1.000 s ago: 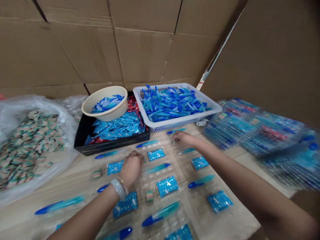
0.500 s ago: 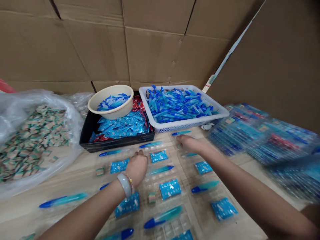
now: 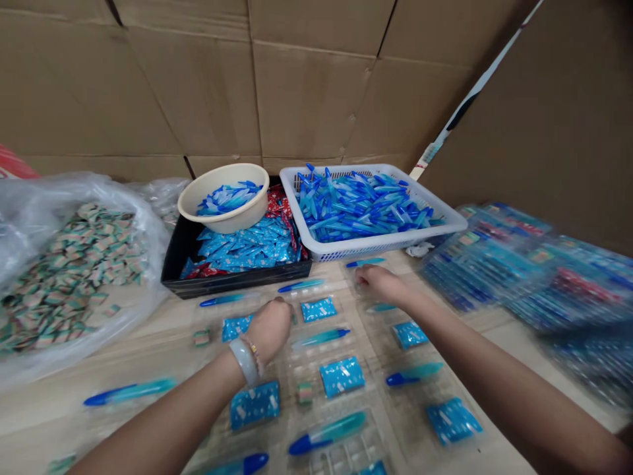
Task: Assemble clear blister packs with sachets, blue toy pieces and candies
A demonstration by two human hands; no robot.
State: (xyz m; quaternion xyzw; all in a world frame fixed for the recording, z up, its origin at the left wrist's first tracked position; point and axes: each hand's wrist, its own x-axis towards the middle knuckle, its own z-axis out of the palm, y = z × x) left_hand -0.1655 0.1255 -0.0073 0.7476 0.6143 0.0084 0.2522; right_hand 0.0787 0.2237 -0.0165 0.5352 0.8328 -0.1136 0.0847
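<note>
My left hand (image 3: pixel 270 328) is curled with its fingers closed, resting on clear plastic blister trays (image 3: pixel 316 369) spread over the table; what it holds is hidden. It wears a pale bangle at the wrist. My right hand (image 3: pixel 378 284) reaches to the far end of a tray, fingers bent down onto it, just in front of the white basket (image 3: pixel 376 245). The trays hold blue pens (image 3: pixel 324 337), blue packets (image 3: pixel 342 376) and small striped erasers (image 3: pixel 305 393) in their pockets.
The white basket is full of blue pens. A cream bowl (image 3: pixel 225 218) with more pens sits in a black tray (image 3: pixel 237 280) of blue packets. A clear bag (image 3: pixel 69 264) of erasers lies at left. Stacks of filled packs (image 3: pixel 519 264) lie at right. Cardboard walls stand behind.
The view has shifted a little, so everything sits further right and up. Both hands stay on the trays, almost where they were.
</note>
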